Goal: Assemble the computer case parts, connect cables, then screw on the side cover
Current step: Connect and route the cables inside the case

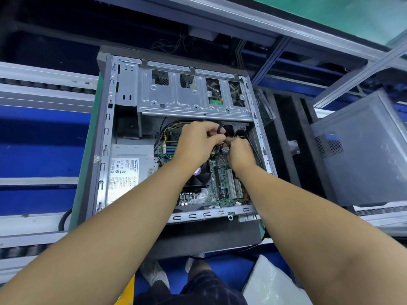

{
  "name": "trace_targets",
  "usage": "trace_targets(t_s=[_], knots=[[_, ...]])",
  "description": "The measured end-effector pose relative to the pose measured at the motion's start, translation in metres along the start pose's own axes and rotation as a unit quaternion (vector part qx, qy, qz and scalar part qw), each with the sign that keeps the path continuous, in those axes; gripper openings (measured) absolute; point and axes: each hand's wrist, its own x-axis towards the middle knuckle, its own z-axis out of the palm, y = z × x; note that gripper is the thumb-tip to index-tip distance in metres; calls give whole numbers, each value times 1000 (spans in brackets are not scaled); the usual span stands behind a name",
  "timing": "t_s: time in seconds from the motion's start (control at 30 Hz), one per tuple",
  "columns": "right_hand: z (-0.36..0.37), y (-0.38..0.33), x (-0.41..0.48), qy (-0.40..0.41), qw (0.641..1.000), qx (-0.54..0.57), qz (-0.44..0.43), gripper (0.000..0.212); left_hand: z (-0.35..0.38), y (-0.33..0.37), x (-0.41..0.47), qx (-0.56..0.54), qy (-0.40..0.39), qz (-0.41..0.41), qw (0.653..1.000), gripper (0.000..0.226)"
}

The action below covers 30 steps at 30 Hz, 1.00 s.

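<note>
An open computer case (105, 133) lies on its side in front of me. Inside it I see the motherboard (218, 190), the power supply (130, 166) at the left and the silver drive cage (187, 100) at the far end. Both hands reach in under the cage. My left hand (198, 142) pinches a looped black cable (225, 130). My right hand (240, 155) is curled around cables just below it; what its fingertips hold is hidden. The grey side cover (363, 155) leans at the right, apart from the case.
The case rests on a green board (88, 155) over a roller conveyor line (44, 86) with blue panels. A black foam block (284, 142) stands between case and cover. A white plastic bag (273, 285) and my feet are below the bench edge.
</note>
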Motion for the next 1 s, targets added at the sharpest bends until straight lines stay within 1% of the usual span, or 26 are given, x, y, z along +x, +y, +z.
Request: trace_targets(t_s=[0.07,0.17,0.23,0.33,0.4,0.5,0.57,0.63,0.67,0.7,0.73,0.8,0.83,0.87,0.9,0.97,1.0], knots=[[2,1,-2,-1,1000,13,12,41,1,-1,0,3,9,-1,1000,7],[-2,-5,-9,-6,1000,13,20,41,3,-4,1,26,24,-1,999,10],[-8,-10,-15,-6,1000,6,20,30,4,-4,0,43,27,-4,999,16],[-16,-18,-25,-46,998,33,23,34,2,-1,-3,64,18,-12,998,23],[-22,-20,-31,-97,995,22,16,40,-3,4,-4,91,-10,-1,996,17],[-31,-18,-40,-154,988,3,10,52,-8,11,-4,142,-100,4,985,16],[-37,-13,-44,-172,985,17,17,59,-8,11,-6,153,-143,-31,977,17],[-43,-11,-49,-199,980,11,20,63,-4,11,-8,67,-165,-127,976,15],[-46,-8,-51,-216,976,4,23,65,0,15,-11,34,-174,-173,969,14],[-49,-8,-52,-228,973,-4,23,67,3,18,-12,33,-179,-198,963,15],[-50,-9,-53,-232,972,-13,18,69,8,21,-13,74,-184,-194,961,17],[-52,-9,-56,-229,973,-12,12,68,21,29,-14,200,-191,-154,949,30],[-52,-9,-57,-224,975,-15,8,65,29,35,-15,252,-180,-142,940,31],[-53,-9,-58,-222,975,-23,4,59,38,39,-16,288,-165,-138,933,26],[-55,-9,-59,-226,974,-31,4,53,46,43,-16,308,-152,-139,929,18],[-59,-8,-59,-235,971,-48,5,46,57,46,-14,306,-135,-149,931,22],[-61,-8,-58,-237,970,-48,9,46,60,46,-13,298,-139,-157,931,24]])
